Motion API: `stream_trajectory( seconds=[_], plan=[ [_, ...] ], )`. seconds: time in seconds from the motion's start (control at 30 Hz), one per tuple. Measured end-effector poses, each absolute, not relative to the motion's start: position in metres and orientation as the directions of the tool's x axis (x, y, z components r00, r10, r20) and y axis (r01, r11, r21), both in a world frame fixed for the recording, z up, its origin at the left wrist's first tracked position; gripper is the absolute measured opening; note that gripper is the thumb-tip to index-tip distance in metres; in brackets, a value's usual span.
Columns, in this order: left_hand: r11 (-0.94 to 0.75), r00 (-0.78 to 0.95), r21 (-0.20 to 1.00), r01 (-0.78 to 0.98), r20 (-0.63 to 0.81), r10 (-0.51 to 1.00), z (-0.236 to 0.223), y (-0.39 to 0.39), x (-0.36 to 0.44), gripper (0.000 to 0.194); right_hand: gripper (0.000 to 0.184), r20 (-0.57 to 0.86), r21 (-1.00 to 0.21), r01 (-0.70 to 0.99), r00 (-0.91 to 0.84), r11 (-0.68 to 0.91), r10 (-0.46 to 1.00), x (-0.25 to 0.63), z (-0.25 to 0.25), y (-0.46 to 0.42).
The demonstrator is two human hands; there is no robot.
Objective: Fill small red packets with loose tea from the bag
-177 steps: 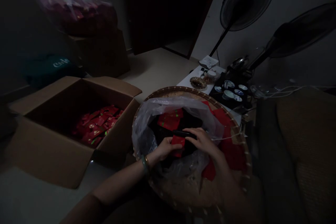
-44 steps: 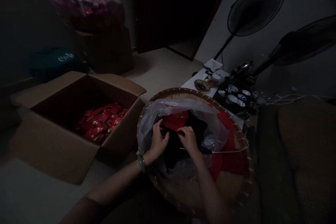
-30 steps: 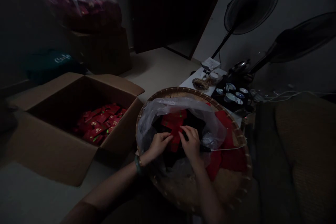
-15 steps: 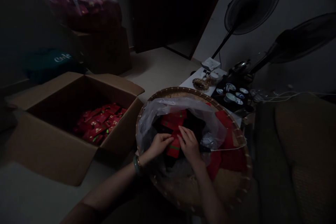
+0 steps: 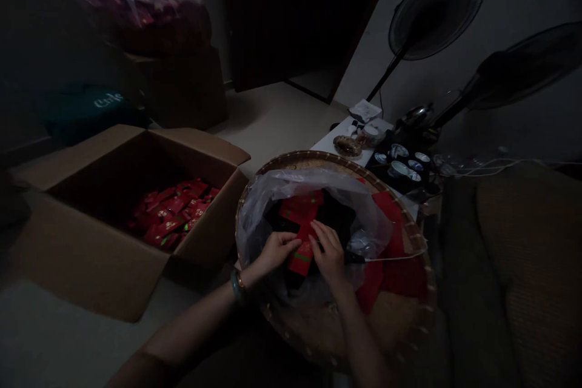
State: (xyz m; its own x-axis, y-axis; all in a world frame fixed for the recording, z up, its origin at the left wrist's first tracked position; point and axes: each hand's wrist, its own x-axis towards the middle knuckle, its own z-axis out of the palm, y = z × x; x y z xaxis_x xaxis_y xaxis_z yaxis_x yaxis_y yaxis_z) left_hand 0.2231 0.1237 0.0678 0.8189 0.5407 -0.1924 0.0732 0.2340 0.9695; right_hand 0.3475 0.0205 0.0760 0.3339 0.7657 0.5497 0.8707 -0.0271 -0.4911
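A red packet with green bands and small gold marks (image 5: 301,259) lies between my two hands, over a plastic bag's opening. My left hand (image 5: 275,251) pinches its left edge between thumb and fingers. On the opposite edge, my right hand (image 5: 331,254) has its thumb and fingertips closed on it. More red pieces (image 5: 293,206) lie just beyond, over dark contents. The clear plastic bag (image 5: 257,194) is spread around them in a round woven tray (image 5: 391,342). Flat red sheets (image 5: 402,276) lie at the tray's right, near a black object with a white cord (image 5: 354,257).
An open cardboard box (image 5: 100,267) at left holds many red packets (image 5: 177,212). Behind it, a stuffed clear bag (image 5: 154,9) sits on another carton (image 5: 186,88). To the right are small cups (image 5: 400,168), two standing fans (image 5: 439,12) and a brown seat (image 5: 541,254).
My right fingers have shifted very slightly on the red packet. My left hand, the tray and the bag look the same.
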Motion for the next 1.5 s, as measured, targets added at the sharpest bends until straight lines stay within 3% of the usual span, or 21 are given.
stream_trajectory(
  seconds=[0.27,0.67,0.97,1.1,1.2,1.3,1.4,1.5],
  plan=[
    [0.260,0.822,0.964,0.056,-0.193,0.536,0.070,0.123,0.222,0.031,0.014,0.546,-0.608,0.792,0.471,-0.059,0.693,0.344,0.077,0.021],
    [0.387,0.820,0.922,0.020,-0.237,0.521,0.078,0.122,0.224,0.037,0.034,0.643,-0.412,0.911,0.269,0.028,0.717,0.342,0.080,0.015],
    [0.369,0.818,0.929,0.032,-0.236,0.525,0.081,0.124,0.224,0.038,0.036,0.630,-0.395,0.919,0.268,0.003,0.729,0.345,0.074,0.012],
    [0.357,0.831,0.933,0.034,-0.225,0.509,0.076,0.125,0.225,0.037,0.033,0.621,-0.442,0.897,0.297,0.010,0.726,0.344,0.078,0.012],
    [0.277,0.834,0.959,0.056,-0.198,0.515,0.073,0.125,0.223,0.035,0.027,0.589,-0.540,0.841,0.378,0.000,0.715,0.343,0.084,0.013],
    [0.038,0.829,0.992,0.118,-0.120,0.546,0.073,0.126,0.219,0.030,0.017,0.503,-0.630,0.771,0.500,-0.097,0.705,0.344,0.087,0.014],
    [-0.241,0.846,0.955,0.171,-0.018,0.532,0.076,0.126,0.214,0.028,0.017,0.423,-0.606,0.773,0.512,-0.187,0.747,0.349,0.087,0.014],
    [-0.369,0.859,0.911,0.186,0.032,0.511,0.078,0.128,0.212,0.028,0.021,0.367,-0.622,0.757,0.507,-0.200,0.780,0.355,0.085,0.014]
  ],
)
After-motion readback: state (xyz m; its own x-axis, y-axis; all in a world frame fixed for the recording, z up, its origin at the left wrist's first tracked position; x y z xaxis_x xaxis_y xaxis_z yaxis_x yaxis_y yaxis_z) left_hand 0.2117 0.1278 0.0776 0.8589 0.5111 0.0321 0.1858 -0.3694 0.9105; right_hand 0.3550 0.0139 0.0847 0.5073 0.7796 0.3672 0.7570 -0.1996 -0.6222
